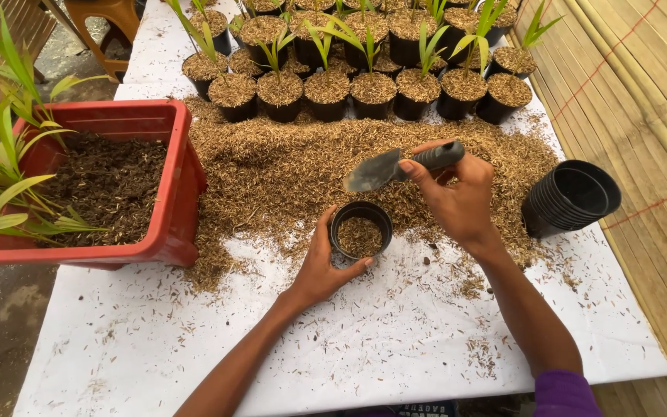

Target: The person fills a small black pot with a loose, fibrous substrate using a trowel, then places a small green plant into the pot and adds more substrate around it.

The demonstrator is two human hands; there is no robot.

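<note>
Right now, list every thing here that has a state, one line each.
small black pot: upright, partly filled with husk
trowel: lifted above the pot, blade looks empty
left hand: wrapped around the pot
right hand: closed on the trowel handle
red tub: holds dark soil and loose seedlings
stack of black pots: nested, lying on its side, empty
potted seedlings: upright, filled, in rows
husk pile: spread loose over the table

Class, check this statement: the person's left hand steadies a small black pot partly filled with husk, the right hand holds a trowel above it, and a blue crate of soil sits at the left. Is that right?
One detail is wrong: the crate is red, not blue, as the head view shows. The rest stands: the left hand steadies the small black pot partly filled with husk, and the right hand holds the trowel above it.
</note>
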